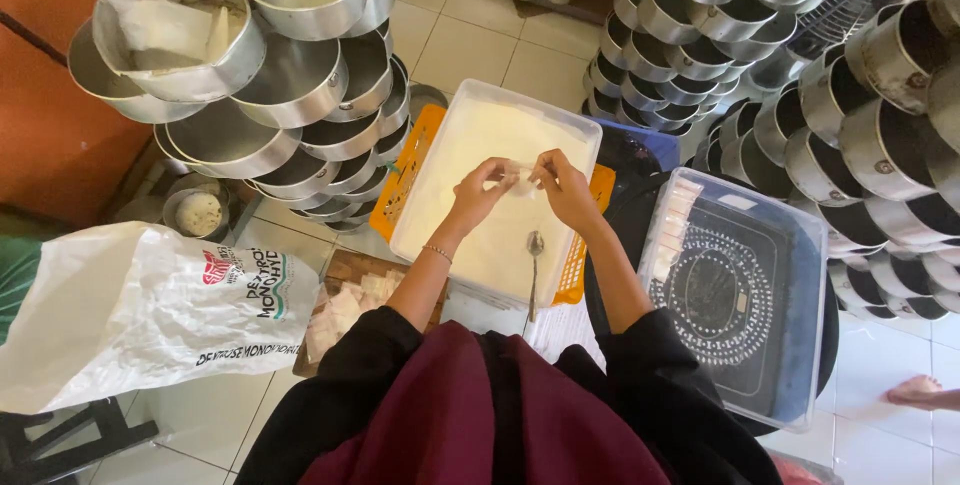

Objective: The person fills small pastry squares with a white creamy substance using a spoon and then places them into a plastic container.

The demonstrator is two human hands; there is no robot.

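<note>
My left hand (pixel 478 191) and my right hand (pixel 562 188) meet over a clear plastic tub (pixel 425 185) filled with white powder. Together they pinch a small clear plastic bag (pixel 520 181) between the fingertips. A metal spoon (pixel 535 245) lies in the powder just below the hands, its handle pointing toward me. The tub rests on an orange crate (pixel 410 165). I wear black sleeves and a dark red garment.
Stacks of round metal baking tins (pixel 290 95) stand at left, and more tins (pixel 850 95) at right. A large white sack (pixel 140 305) lies at left. A clear box (pixel 740 295) holding small white packets sits at right. Small packets (pixel 345 310) lie on a wooden board. Someone's bare foot (pixel 915 390) shows at right.
</note>
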